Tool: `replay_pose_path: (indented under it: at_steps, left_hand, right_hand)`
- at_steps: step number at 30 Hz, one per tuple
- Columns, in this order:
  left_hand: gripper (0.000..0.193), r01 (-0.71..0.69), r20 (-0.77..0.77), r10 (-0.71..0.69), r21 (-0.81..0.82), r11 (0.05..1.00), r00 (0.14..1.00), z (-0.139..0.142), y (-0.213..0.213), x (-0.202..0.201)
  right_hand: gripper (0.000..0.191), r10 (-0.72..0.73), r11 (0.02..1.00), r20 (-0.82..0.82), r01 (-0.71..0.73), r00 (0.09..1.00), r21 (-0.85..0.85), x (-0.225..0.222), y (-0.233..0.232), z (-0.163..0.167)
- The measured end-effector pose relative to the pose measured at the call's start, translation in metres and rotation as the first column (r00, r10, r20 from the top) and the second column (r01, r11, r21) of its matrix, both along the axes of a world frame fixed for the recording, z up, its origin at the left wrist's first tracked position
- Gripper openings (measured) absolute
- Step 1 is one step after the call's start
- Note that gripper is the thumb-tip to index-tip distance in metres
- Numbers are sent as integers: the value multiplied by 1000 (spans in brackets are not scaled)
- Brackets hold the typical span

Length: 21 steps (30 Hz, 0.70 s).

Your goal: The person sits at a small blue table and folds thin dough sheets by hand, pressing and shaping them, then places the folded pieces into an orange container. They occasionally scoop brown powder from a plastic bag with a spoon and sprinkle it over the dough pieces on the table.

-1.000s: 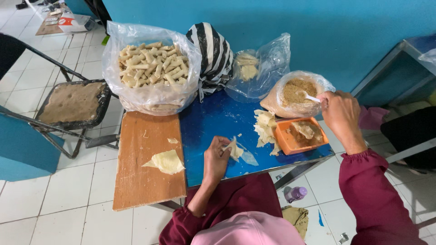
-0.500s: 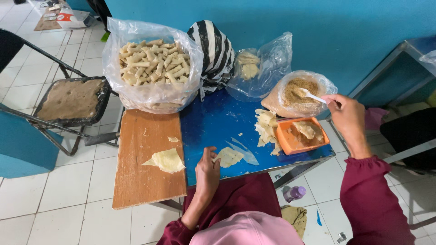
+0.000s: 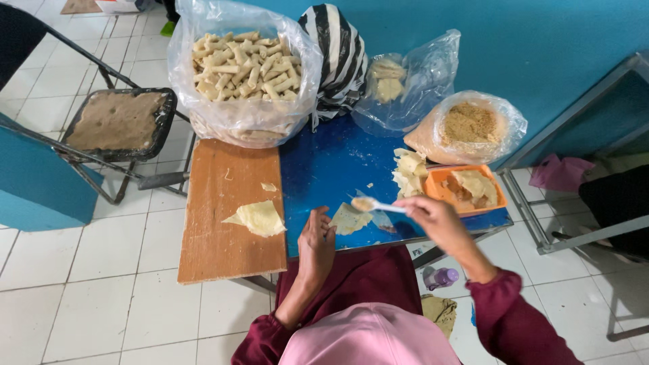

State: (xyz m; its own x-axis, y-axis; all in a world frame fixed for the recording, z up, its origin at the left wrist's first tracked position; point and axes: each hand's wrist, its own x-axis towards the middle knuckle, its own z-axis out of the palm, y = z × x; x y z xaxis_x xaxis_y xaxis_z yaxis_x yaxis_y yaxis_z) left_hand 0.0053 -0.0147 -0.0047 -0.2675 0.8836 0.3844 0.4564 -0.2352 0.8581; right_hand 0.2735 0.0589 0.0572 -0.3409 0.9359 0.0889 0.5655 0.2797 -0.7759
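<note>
Right hand: the right hand (image 3: 433, 217) pinches the handle of a small white spoon (image 3: 376, 204); grip clenched on it; the spoon's bowl carries a dab of pale filling and hovers just above the wrapper.
Left hand: the left hand (image 3: 318, 243) rests at the near edge of the blue worktop (image 3: 324, 165); fingers curled loosely, fingertips touching the wrapper's left edge; grasping nothing that I can see.
Wrapper: a thin pale pastry wrapper (image 3: 350, 217) lies flat on the worktop between the two hands.
Board: a wooden board (image 3: 226, 233) sits left of the blue surface; a folded wrapper (image 3: 258, 217) lies on it.
Tray: an orange tray (image 3: 466, 190) with more wrappers stands just right of the spoon; a loose stack of wrappers (image 3: 411, 172) beside it.
Bags: a big clear bag of rolled pieces (image 3: 245, 67) at the far left; a bag of brown crumbs (image 3: 470, 128) at the far right; a smaller clear bag (image 3: 402, 78) between them.
</note>
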Motion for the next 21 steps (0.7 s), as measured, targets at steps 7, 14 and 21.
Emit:
replay_pose_path:
  at_steps: [7,14,21]
  left_hand:
    - [43,20,57,-22,29,999,998,3,3,0]
    - [42,69,86,-70,16,997,994,6,10,2]
    - [42,124,50,-127,49,991,991,11,7,1]
  right_hand:
    - [16,128,905,140,-174,982,388,-36,-18,-2]
    - [36,161,678,372,-376,914,632,-25,-18,4]
    - [27,77,642,331,-301,940,705,-12,-16,-7]
